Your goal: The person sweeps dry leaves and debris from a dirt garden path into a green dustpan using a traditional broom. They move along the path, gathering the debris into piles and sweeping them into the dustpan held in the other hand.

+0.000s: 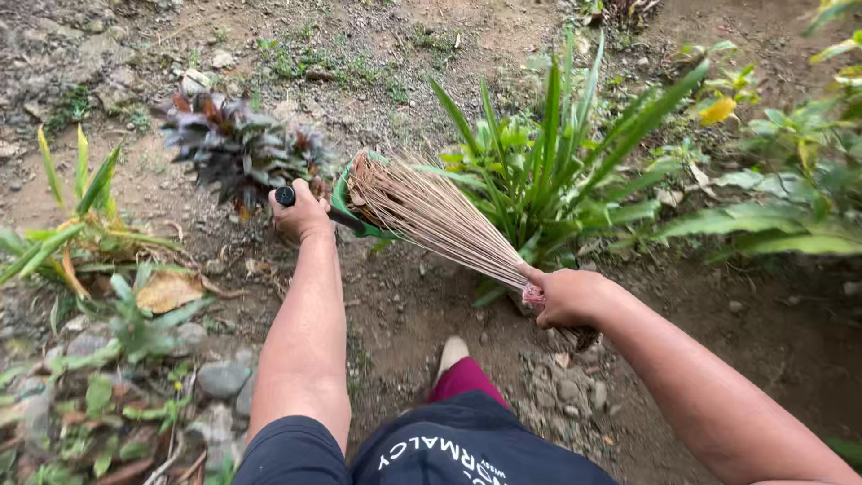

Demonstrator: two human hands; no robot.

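Gripping stick broom (440,220) at its bound end in closed right hand (566,296), long axis running up-left with bristle tips meeting green dustpan (346,211), its black handle (285,196) clenched in left hand (301,217) just beside.

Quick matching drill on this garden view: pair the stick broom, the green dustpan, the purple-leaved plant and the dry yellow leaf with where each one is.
Things:
1. Bundled tan stick broom
2. Green plastic dustpan
3. Dark purple-leaved plant
4. Dry yellow leaf

Places:
A. On the ground, lower left of the left arm
B. Gripped at its tied end by the right hand
C. Its black handle held in the left hand
D. Rooted just beyond the left hand

Pairs: 1-B, 2-C, 3-D, 4-A
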